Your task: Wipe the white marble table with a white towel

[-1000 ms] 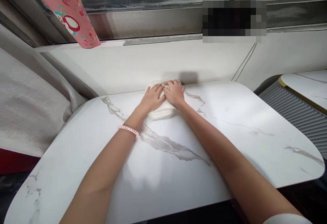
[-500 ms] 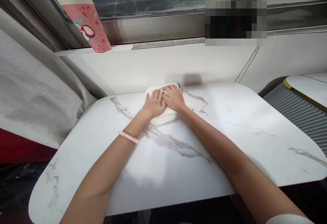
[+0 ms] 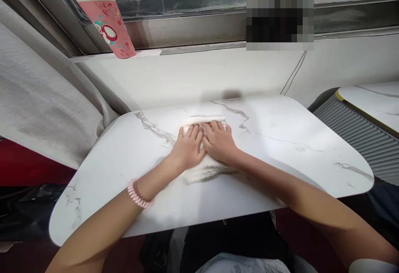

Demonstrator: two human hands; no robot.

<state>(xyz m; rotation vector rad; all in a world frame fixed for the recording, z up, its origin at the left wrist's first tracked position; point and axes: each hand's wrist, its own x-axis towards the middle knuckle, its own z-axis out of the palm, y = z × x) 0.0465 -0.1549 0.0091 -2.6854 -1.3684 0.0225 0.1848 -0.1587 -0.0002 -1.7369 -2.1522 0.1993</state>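
A gray curtain (image 3: 37, 94) hangs at the left. Next, a pink paper cup (image 3: 109, 28) sits on the window sill (image 3: 149, 53). A pink curly band (image 3: 139, 194) goes around the left wrist. The left hand (image 3: 188, 148) lies flat on a white cloth (image 3: 202, 171) in the middle of the table (image 3: 311, 134). The right hand (image 3: 220, 142) lies flat on it too, close beside.

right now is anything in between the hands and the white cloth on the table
Nothing visible is: the left hand and right hand both rest directly on the white cloth. The pink cup stands apart, on the window ledge.
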